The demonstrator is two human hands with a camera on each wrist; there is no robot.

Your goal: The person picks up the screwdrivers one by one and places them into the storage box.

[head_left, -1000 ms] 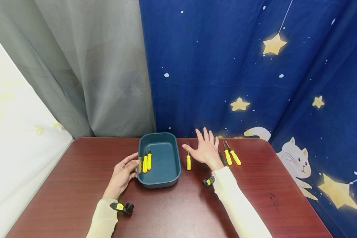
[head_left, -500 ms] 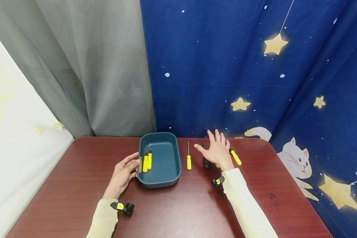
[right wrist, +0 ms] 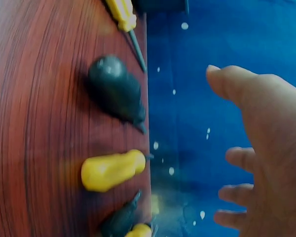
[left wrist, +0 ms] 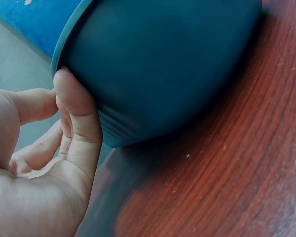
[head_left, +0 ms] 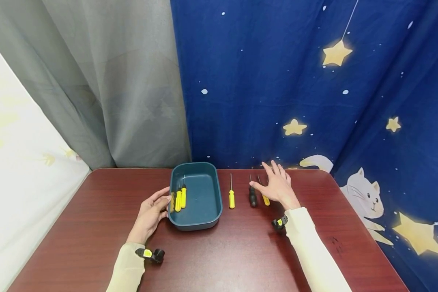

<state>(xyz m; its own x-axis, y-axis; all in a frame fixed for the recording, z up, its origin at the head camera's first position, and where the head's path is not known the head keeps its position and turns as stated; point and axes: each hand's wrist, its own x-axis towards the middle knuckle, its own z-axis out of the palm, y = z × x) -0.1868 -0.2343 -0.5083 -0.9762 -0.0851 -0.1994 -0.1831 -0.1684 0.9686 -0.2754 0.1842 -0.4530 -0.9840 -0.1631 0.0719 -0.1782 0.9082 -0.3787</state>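
A dark teal box [head_left: 200, 215] stands on the table, with two yellow-handled screwdrivers [head_left: 181, 198] lying along its left side. My left hand [head_left: 147, 213] holds the box by its left edge, fingertips at the rim in the left wrist view. My right hand [head_left: 277, 188] is over the row of screwdrivers, thumb and fingers spread, nothing in its grasp. Left of it lie a yellow screwdriver [head_left: 231, 199], a stubby black one [head_left: 253, 196] and another yellow one [head_left: 265, 200]. The right wrist view also shows a dark handle [right wrist: 121, 219] and a yellow handle [right wrist: 139, 230], hidden under the hand in the head view.
The reddish-brown wooden table [head_left: 222, 259] ends just beyond the screwdriver tips. Behind it hang a grey curtain [head_left: 142, 101] and a blue curtain [head_left: 248, 101] printed with stars and a cat. White fabric [head_left: 22, 162] hangs at the left.
My right hand has moved right along the row, uncovering the black screwdriver and the yellow one beside it, and covering those farther right. The left hand and box have stayed put.
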